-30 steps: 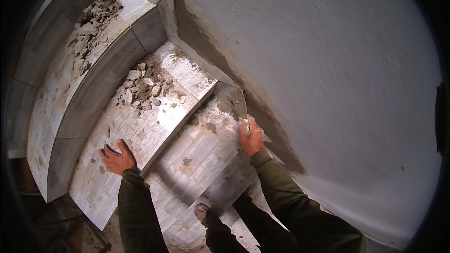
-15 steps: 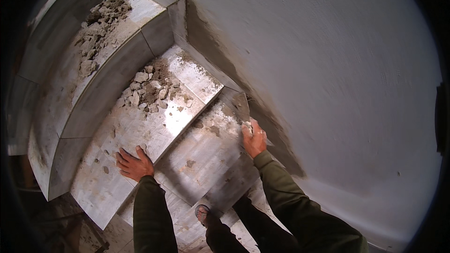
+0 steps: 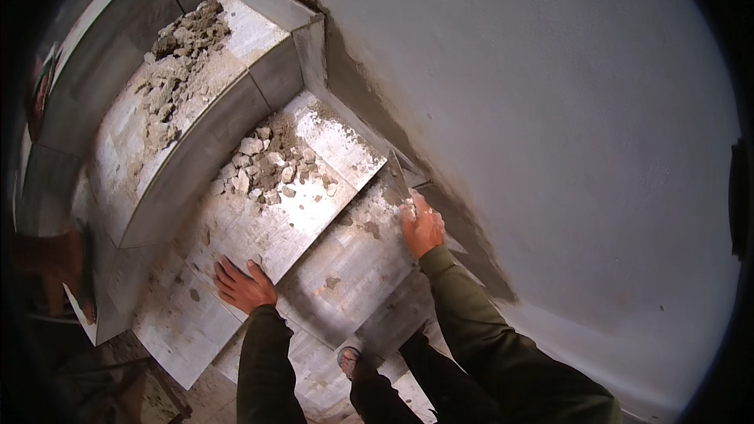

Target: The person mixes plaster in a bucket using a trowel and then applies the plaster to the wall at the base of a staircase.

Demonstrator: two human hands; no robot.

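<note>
Far left, rim of view: what looks like another person's leg [image 3: 51,257], blurred, beside the stairs. Upper step [image 3: 129,173] carries a rubble heap [image 3: 177,71], lumpy, grey-brown. The middle step [image 3: 173,322], one down, has its own pile of broken chunks [image 3: 263,165], set back against the riser.

Your left hand [image 3: 245,286] lies palm down near the front edge of that middle step, fingers fanned, thumb out wide, nothing in it; reads as a prop for your weight. Just right, the lower step [image 3: 345,267], tiled, smeared with crumbs and wet-looking blotches. Below it your sandalled foot [image 3: 348,360].

The tile piece [image 3: 394,180] stands at the wall end of the lower step, tilted, a dark gap behind its top. Your right hand [image 3: 422,228] has it by the edge, fingers curled narrow around it; pale stuff on the fingertips, dust or mortar, can't tell. Right again: rough bare strip [image 3: 471,247], then grey wall [image 3: 565,149].

Step in hand, my judgement: working the piece at the wall. Next move calls for a firm pinch, left palm braced, corners clear of the neighbouring skirting [image 3: 357,122].
</note>
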